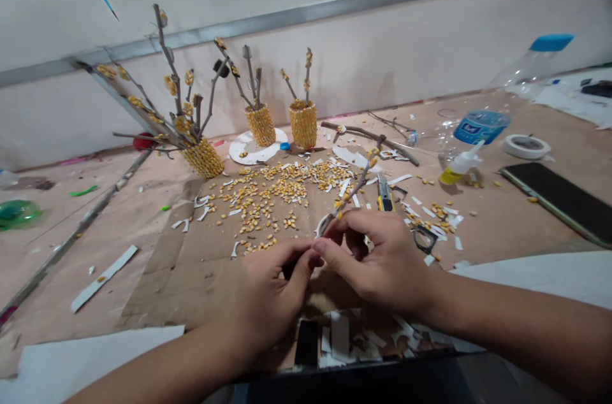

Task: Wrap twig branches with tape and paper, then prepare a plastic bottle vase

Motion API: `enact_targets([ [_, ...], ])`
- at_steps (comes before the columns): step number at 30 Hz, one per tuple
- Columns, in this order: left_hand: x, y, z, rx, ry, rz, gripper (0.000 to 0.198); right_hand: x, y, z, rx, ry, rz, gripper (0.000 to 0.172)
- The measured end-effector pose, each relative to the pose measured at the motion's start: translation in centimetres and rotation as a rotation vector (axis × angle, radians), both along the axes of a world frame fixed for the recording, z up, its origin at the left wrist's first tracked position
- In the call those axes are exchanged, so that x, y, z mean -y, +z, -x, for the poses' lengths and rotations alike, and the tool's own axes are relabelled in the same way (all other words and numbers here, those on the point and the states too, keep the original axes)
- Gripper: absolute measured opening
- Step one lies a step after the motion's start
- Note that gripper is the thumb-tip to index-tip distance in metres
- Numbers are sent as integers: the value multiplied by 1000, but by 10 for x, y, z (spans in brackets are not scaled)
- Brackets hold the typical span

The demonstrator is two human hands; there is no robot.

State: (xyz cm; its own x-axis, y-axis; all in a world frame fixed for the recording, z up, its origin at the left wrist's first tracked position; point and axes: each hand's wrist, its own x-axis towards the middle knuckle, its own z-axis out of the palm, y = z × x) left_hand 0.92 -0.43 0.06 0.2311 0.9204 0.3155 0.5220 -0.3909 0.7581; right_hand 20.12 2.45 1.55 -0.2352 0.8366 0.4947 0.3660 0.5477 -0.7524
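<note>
A thin twig (359, 184) with yellow corn kernels stuck along it rises at a slant from between my fingers. My right hand (382, 257) is closed round its lower end, thumb and fingers pinched together. My left hand (277, 286) is closed too, its thumb and fingertip meeting the right thumb; whatever it pinches is hidden. A small round white piece (322, 225) shows at the base of the twig, partly covered by the fingers. Just beyond the hands, loose corn kernels (272, 197) lie scattered over a cardboard sheet (191, 270).
Three corn-covered pots with twigs stand behind: left pot (203, 157), middle pot (261, 125), right pot (303, 125). A box cutter (384, 192), glue bottle (459, 165), tape roll (526, 146), plastic bottle (516, 82) and phone (559, 200) lie to the right. Paper scraps (340, 334) are in front.
</note>
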Motion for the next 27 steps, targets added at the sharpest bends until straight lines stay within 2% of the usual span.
enact_targets([
  [3, 0, 3, -2, -35, -7, -81, 18, 2, 1, 2, -5, -35, -14, 21],
  [6, 0, 4, -2, -43, -7, -119, 17, 4, 1, 2, -15, -5, 6, 20],
  [16, 2, 4, 1, 21, -45, 37, 15, -1, 2, -3, -57, 167, -59, 16],
  [24, 2, 3, 2, 13, -28, 21, 13, -2, 1, -3, -23, 144, -54, 16],
  [27, 2, 5, 1, -17, -21, -24, 13, -1, 2, -1, -39, 112, 52, 18],
])
